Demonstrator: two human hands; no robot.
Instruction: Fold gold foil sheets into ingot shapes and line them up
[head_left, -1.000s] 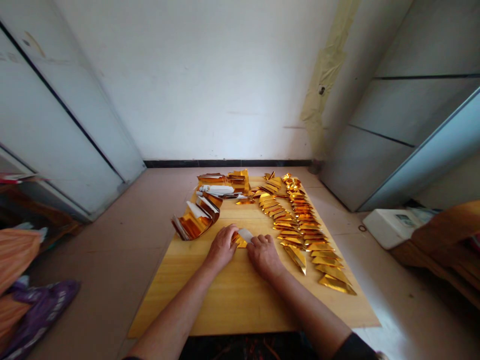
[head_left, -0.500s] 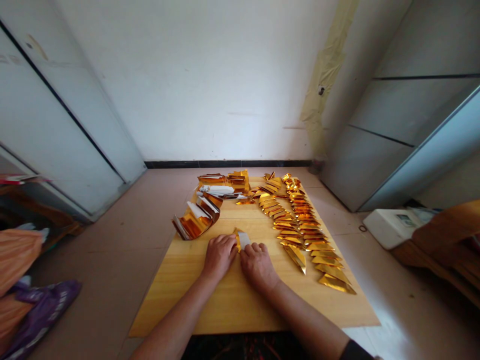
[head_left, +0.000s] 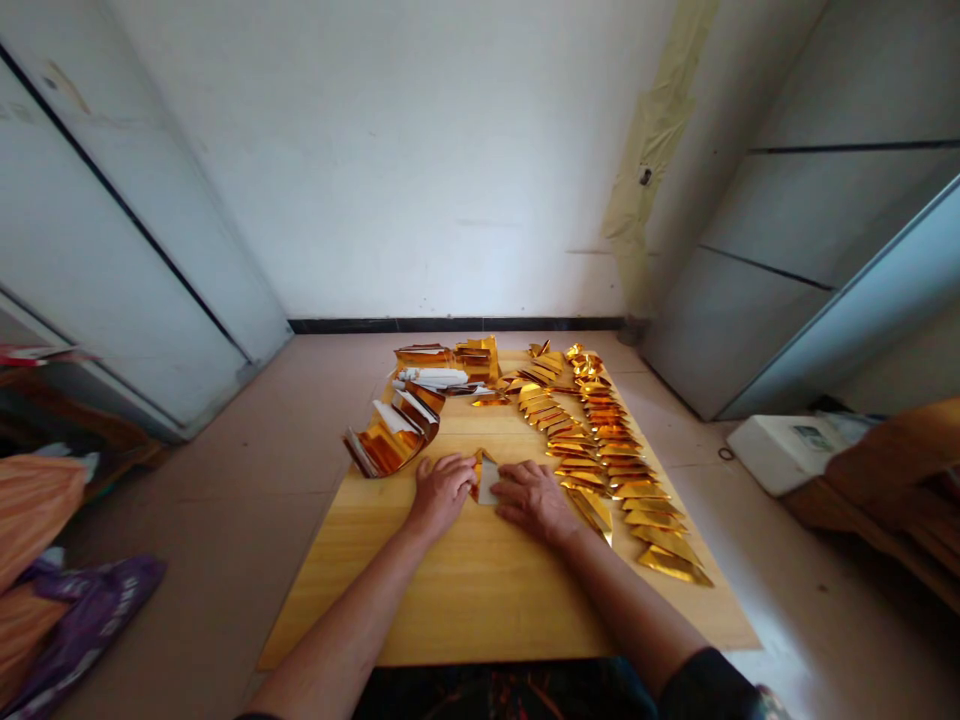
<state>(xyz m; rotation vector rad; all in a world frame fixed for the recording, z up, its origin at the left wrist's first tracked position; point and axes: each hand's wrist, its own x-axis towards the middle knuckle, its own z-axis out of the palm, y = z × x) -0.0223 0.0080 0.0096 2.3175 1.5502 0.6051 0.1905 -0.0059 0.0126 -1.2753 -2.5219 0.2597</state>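
A small sheet of gold foil paper (head_left: 488,484) lies on the wooden board in front of me. Its pale back faces up and its gold upper and left edges are folded over. My left hand (head_left: 442,490) is closed at the left edge, fingers bent against the gold fold, the thumb partly hidden. On the right edge, my right hand (head_left: 534,497) rests with its fingers stretched out and slightly apart. Folded gold foil pieces (head_left: 576,462) lie in an overlapping row just right of that hand.
The wooden board (head_left: 420,610) carries a second row of folded gold pieces (head_left: 626,465) along its right side. Unfolded foil sheets (head_left: 394,440) are piled at its far left. A white box (head_left: 784,452) stands to the right, and a purple bag (head_left: 97,620) lies at left.
My right hand has slid to the right and its fingers have opened out from a curled grip. More of the sheet's pale side shows. My left hand has barely moved.
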